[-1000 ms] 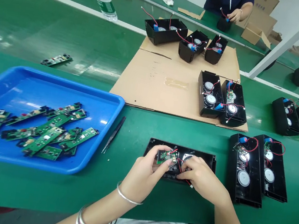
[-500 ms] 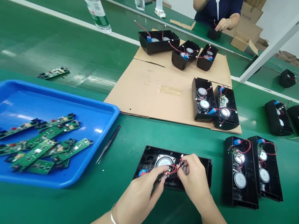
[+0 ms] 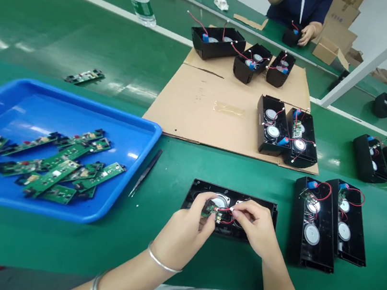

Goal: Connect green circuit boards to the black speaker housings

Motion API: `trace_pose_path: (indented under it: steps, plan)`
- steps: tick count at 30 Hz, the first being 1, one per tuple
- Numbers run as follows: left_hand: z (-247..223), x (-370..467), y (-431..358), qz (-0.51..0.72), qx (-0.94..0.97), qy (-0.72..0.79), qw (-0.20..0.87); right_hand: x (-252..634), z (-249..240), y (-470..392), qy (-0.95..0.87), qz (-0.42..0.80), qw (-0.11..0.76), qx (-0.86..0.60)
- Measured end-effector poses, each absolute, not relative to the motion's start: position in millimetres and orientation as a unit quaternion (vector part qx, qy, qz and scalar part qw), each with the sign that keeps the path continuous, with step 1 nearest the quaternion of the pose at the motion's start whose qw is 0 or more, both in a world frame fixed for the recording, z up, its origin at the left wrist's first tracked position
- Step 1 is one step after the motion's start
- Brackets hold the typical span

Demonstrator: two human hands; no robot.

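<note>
A black speaker housing (image 3: 266,214) lies on the green table in front of me, a round silver speaker (image 3: 220,200) showing inside it. Over its left half, my left hand (image 3: 189,234) grips a small green circuit board (image 3: 210,208) between thumb and fingers. My right hand (image 3: 254,224) pinches the small white connector (image 3: 231,209) at the end of a red wire (image 3: 224,210), just right of the board. Part of the housing is hidden under both hands.
A blue tray (image 3: 95,215) with several circuit boards is at the left, black tweezers (image 3: 145,173) beside it. Two wired housings (image 3: 311,252) stand at the right. More sit on cardboard (image 3: 191,111) farther back. Across the table, a person's hand (image 3: 307,34) works on another housing.
The circuit board now shows more clearly in my left hand. My right hand has shifted its pinch to the red wire's connector beside the board. The camera view has shifted slightly.
</note>
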State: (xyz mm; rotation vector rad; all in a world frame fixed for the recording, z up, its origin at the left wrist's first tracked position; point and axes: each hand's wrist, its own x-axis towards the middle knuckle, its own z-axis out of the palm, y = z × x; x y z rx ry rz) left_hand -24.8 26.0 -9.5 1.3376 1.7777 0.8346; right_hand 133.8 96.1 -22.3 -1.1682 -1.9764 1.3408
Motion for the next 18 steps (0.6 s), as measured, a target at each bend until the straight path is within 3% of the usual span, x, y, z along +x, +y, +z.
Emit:
trace_pose_path:
  steps: [6,18]
  plan:
    - [-10.5,-24.8,29.8,0.302,0.541,0.708,0.339,133.0,-18.1,94.7,-0.872,0.327,0.163,-0.326]
    - [-8.8,-26.4,35.4,0.235,0.585,0.707,0.320,125.3,-20.8,91.7,-0.935,0.183,0.159,-0.259]
